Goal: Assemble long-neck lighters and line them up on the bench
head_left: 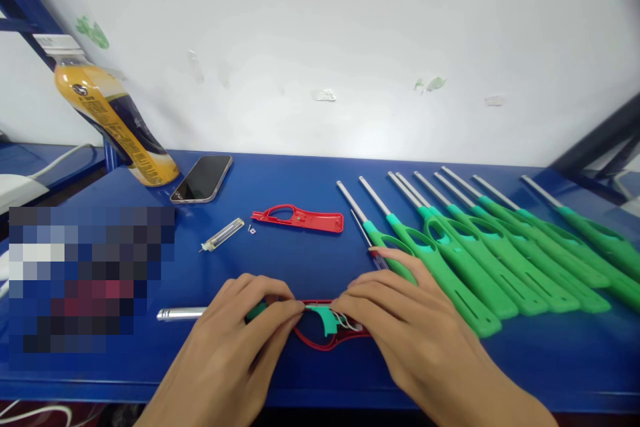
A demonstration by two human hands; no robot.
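A partly opened utility lighter lies lengthwise before me, with a red half-shell (323, 345), a teal trigger (327, 320), pale wires (350, 323) and a metal barrel (183, 313) to the left. My left hand (245, 340) pinches its upper edge near the trigger, thumb and fingers together. My right hand (420, 327) is closed on the handle end, fingertips at the wires; its palm hides that end. A screwdriver (361, 228) pokes up past a raised right finger; whether it is held or lying there I cannot tell.
Beyond the hands lie another red half-shell (325, 221), a clear fuel tank (223, 235) and tiny parts (253, 231). Several green lighters (470, 280) are lined up at right. A phone (203, 179) and a tilted-looking drink bottle (117, 113) are back left, before a white wall (300, 33).
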